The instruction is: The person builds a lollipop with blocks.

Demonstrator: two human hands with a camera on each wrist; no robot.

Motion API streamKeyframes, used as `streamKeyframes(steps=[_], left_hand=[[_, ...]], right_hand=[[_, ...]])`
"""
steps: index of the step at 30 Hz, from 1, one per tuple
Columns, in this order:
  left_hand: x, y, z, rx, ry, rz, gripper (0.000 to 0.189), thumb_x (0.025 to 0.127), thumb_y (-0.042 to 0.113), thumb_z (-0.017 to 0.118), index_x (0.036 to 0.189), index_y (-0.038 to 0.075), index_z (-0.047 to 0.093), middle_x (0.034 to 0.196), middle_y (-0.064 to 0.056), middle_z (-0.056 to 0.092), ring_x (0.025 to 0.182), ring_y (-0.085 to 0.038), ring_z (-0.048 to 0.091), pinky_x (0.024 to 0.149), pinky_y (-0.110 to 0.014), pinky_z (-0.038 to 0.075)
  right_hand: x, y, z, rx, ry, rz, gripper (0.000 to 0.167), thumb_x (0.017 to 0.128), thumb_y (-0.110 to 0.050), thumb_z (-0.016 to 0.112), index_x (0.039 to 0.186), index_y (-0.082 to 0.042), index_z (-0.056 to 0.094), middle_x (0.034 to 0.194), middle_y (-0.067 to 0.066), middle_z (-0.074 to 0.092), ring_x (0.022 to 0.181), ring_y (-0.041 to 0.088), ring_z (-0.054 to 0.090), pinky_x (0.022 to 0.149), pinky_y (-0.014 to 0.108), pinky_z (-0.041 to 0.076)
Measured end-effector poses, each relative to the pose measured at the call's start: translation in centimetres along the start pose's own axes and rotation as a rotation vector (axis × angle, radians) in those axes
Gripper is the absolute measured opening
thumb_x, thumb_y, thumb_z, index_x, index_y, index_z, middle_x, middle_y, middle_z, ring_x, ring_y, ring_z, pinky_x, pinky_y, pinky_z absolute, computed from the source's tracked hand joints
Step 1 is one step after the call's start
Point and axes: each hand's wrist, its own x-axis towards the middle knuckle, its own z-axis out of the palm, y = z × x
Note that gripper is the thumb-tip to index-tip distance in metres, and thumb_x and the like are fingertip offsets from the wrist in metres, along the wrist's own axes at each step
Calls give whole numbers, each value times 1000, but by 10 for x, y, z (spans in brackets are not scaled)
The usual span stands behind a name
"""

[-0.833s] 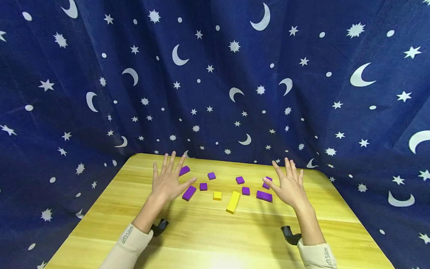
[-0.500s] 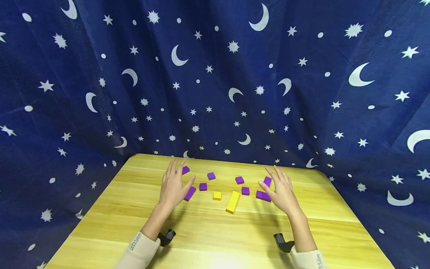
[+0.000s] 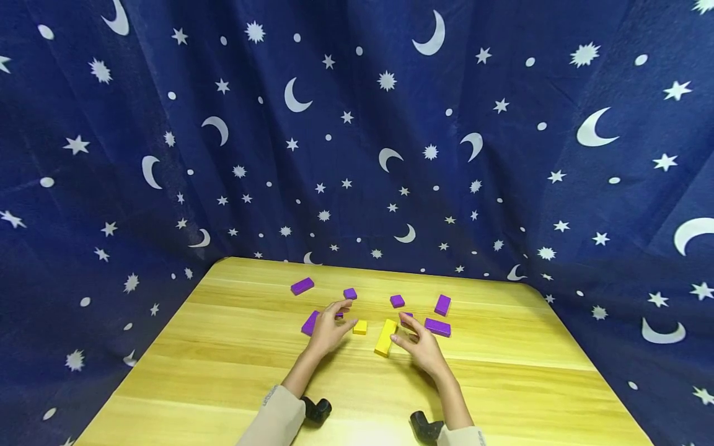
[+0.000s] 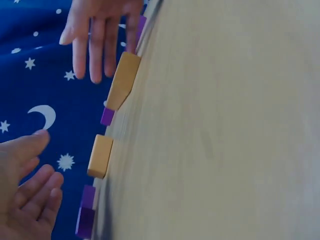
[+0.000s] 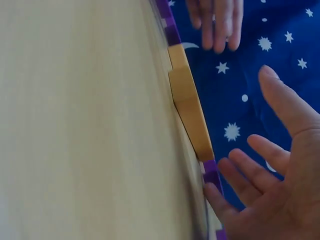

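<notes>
Inside the counter's [image 3: 357,396] far edge, two yellow blocks [image 3: 385,338] are flanked by the left hand [image 3: 328,329] and right hand [image 3: 422,350], fingers [image 5: 252,168] loosely parted, nothing yet gripped or lifted.

— Describe the long yellow block [image 3: 387,338].
— Oblong, straight-edged, plain-faced (closer to orange in both wrist views). Lies flat on the wood-grained tabletop [image 3: 362,390], slanting in the head view, with near end toward the left and far end toward the right.
— Now the small yellow block [image 3: 361,327].
— Much shorter, nearly square on top, matching in colour. Also lies flat, left of the long one, near but apart.
— Position along its length?
— Level with the far half.
</notes>
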Motion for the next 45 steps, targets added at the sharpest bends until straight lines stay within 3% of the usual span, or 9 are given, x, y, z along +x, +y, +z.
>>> streamKeyframes(steps=[3,7,12,18,22,29,37,45], left_hand=[[-1,-7,6,24,-58,4,44,80,11,72,121,2,58,115,-14,60,101,-28,60,84,-38,51],[-6,-15,11,66,-112,-10,45,80,8,71,122,-1,57,118,-17,59,102,-29,60,87,-38,49],[-9,-24,12,125,-135,-12,41,82,9,69,121,-1,58,118,-15,59,107,-28,56,92,-40,46],[-7,-30,14,151,-143,13,39,84,9,67,121,0,58,119,-14,59,111,-29,54,94,-40,44],[-6,-32,17,170,-155,14,38,85,11,66,121,2,59,119,-13,59,113,-28,53,96,-40,42],[-7,-32,20,197,-150,13,34,85,11,66,119,5,61,117,-10,60,112,-26,54,96,-38,43],[-8,-34,21,209,-156,9,32,86,11,65,117,5,62,116,-10,61,111,-26,54,95,-39,43],[-10,-36,21,216,-142,39,31,85,10,66,116,5,63,115,-10,61,110,-26,55,94,-39,44]], right_hand=[[-1,3,8,16,-30,9,72,78,-24,74,138,-3,41,138,20,41,126,39,36,103,54,29],[-2,6,14,-90,-78,-4,84,73,-28,79,140,-3,36,143,21,34,130,41,28,104,58,24],[0,8,18,-158,-115,13,94,68,-27,82,143,-3,30,147,17,25,134,39,18,105,59,19],[3,11,18,-264,-97,23,95,68,-28,82,142,0,31,145,20,29,133,40,22,105,57,21],[2,15,17,-324,-67,-27,92,67,-30,83,138,3,36,141,23,34,129,42,28,103,58,26],[-4,17,20,-276,-77,-54,91,62,-33,85,137,-2,42,141,18,38,130,37,30,105,53,26],[-26,9,27,-174,-234,-62,92,64,-38,82,141,-12,39,146,7,33,134,26,25,109,47,21],[-37,2,25,-215,-334,-121,92,68,-42,78,142,-8,35,147,11,31,133,30,27,106,51,24]])
